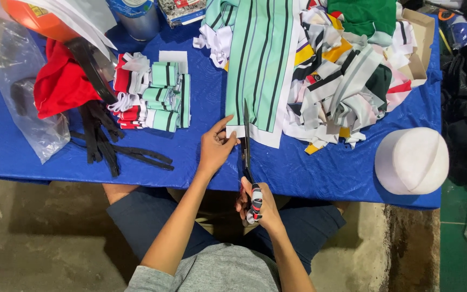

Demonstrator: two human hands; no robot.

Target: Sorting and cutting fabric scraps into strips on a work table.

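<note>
Blue tabletop (320, 173) carries a mint-striped fabric strip (258, 65), its near end pinched in the left hand's grip (215, 147) just left of scissors (246, 148) clamped in the right hand (258, 208), with folded pieces (160, 97) farther left.

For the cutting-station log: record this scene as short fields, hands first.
left hand: left hand pinches the near edge of the mint-green striped fabric strip
right hand: right hand grips the wrapped handles of the long dark scissors, blades at the strip's near edge
surface: low table with blue plastic cover
left of strip: stack of folded green and red striped pieces; black fabric strips
right of strip: heap of mixed fabric offcuts; round white cap-shaped block
</note>
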